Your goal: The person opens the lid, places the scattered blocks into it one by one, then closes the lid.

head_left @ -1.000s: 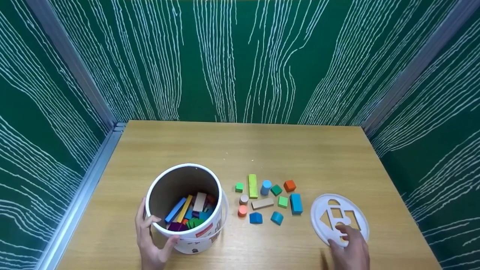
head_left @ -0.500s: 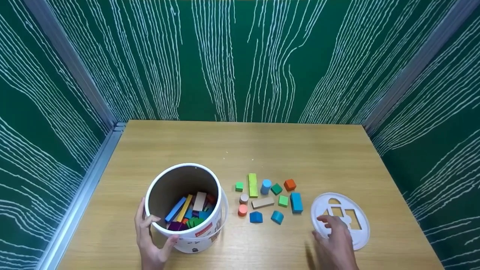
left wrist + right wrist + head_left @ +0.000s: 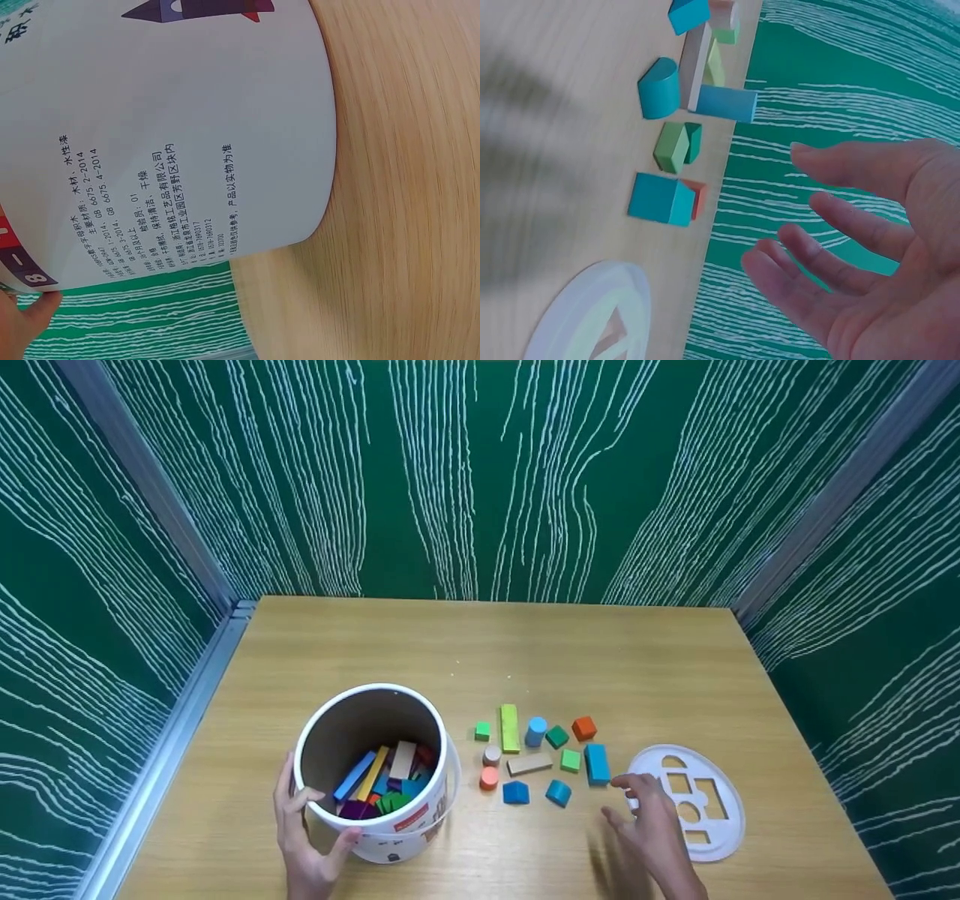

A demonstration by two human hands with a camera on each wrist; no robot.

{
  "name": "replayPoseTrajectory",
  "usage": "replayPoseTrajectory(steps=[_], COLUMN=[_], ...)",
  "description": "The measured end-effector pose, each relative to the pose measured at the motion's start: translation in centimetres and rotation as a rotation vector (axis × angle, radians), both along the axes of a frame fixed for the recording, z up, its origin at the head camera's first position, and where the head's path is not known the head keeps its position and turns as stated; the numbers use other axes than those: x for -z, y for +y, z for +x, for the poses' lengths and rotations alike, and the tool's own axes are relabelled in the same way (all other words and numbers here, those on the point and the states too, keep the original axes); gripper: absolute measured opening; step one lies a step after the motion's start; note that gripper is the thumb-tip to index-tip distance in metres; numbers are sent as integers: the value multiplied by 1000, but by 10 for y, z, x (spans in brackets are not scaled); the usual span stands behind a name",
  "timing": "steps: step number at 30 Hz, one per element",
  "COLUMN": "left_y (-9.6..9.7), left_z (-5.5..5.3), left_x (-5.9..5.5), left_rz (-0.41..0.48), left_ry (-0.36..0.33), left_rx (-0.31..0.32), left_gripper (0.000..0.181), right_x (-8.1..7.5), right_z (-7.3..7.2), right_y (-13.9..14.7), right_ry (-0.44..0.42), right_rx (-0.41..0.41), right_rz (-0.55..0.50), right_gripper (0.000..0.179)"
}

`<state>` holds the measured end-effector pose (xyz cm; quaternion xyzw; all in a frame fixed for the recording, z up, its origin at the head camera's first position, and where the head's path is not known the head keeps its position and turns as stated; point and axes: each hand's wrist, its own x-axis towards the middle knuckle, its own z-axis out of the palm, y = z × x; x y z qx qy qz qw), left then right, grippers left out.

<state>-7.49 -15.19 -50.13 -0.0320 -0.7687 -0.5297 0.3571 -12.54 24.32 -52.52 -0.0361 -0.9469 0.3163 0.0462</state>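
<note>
Green panels (image 3: 420, 472) streaked with white lines stand behind and beside a pale wooden table (image 3: 360, 641). At its near left, the left hand (image 3: 306, 840) holds the bucket (image 3: 375, 847) by its upper edge, thumb against the outside and fingers spread around the near-left wall. Little of this hand shows in the left wrist view, so how firmly it presses is hard to judge. The right hand (image 3: 649, 825) has nothing in it; its fingers are loosely bent, thumb well apart, above the table in front of the lid (image 3: 712, 829) and near the teal block (image 3: 597, 765).

That block looks like painted wood: probably light, hard and not fragile, though its smooth faces may slip a little; a pinch across its two long sides should suit it. The bucket seems stiff and weighted by its contents, best steadied at rim and wall.

The teal block is a plain rectangular piece, lying at the right edge of the scattered group, close to the lid. Left of it lie a light-green cube (image 3: 570, 761), a pale wooden bar (image 3: 529, 765) and a coral cylinder (image 3: 489, 778). The white bucket stands upright, printed outside, with mixed blocks inside.
</note>
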Motion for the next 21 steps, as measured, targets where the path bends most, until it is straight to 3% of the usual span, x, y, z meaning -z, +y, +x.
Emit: replayPoseTrajectory(steps=[8, 16, 21], left_y=[-1, -2, -8], left_z=[-2, -3, -6], left_x=[0, 3, 17], left_rz=[-4, 2, 3], left_ry=[80, 55, 32], left_rx=[65, 49, 20], left_gripper=[48, 48, 51], right_x=[5, 10, 14], right_z=[-7, -19, -26], right_y=[-12, -27, -37], right_ry=[102, 10, -48], right_rx=[-78, -99, -115], right_rz=[-12, -39, -21], right_gripper=[34, 36, 35])
